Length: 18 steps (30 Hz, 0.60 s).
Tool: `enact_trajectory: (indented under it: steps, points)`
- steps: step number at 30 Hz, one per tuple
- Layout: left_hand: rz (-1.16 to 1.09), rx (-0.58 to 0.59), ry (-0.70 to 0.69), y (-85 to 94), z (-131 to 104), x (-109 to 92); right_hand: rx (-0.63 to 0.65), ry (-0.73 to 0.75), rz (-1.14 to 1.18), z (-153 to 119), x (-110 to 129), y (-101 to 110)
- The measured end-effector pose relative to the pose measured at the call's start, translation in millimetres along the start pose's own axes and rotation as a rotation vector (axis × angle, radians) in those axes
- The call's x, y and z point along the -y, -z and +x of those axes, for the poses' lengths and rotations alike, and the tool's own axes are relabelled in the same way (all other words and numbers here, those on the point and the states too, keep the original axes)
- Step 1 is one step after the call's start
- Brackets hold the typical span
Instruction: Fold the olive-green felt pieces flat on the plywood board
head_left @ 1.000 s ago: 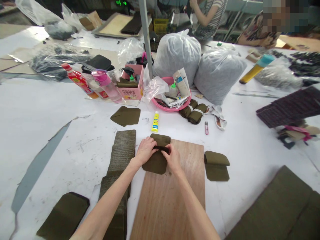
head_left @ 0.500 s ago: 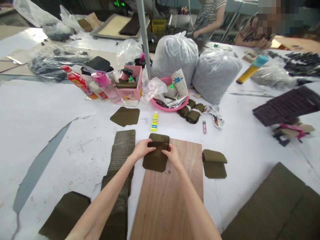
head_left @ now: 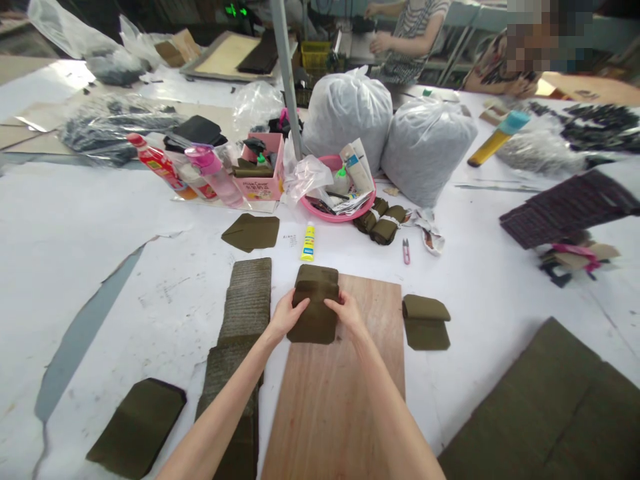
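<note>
"Why 2 hands?"

"My left hand [head_left: 286,315] and right hand [head_left: 347,313] pinch opposite edges of the folded olive piece [head_left: 315,323] at the far end of the board [head_left: 340,400], likely keeping its fold level."

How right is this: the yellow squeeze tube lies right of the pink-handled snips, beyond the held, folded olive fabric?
Side's wrong: the head view shows the yellow squeeze tube left of the pink-handled snips. Beyond the held, folded olive fabric is correct.

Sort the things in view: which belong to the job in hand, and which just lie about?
Job, probably:
- olive piece in both hands
- wooden board
- overlapping olive stack
- folded olive piece

Lying about, probably:
- red bottle
- pink bottle
- pale plastic sacks
</note>
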<state>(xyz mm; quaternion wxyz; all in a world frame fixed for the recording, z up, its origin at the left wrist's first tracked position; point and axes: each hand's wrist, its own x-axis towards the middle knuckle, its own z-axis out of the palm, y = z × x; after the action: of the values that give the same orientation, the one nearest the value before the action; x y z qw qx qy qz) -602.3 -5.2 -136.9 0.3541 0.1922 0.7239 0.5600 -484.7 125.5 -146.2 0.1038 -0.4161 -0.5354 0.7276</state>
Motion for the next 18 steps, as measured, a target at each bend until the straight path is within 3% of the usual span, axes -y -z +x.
enact_trajectory:
  steps: [5,7,11,14,18]
  points:
    - [-0.281,-0.066,0.11,-13.2,-36,-14,0.091,-0.124,0.182,-43,0,-4]
    - [-0.44,-0.088,0.226,-20.5,-52,-17,0.03,-0.006,0.066,-61,-3,-7]
    - [-0.684,-0.024,0.491,-33.5,-83,-17,-0.11,0.32,-0.283,-100,-8,-8]
    - [-0.558,-0.046,0.422,-38.9,-101,-17,-0.143,0.32,-0.238,-123,-12,-6]
    - [-0.294,-0.021,0.246,-41.1,-121,-19,-0.163,0.027,-0.025,-144,-17,-1]
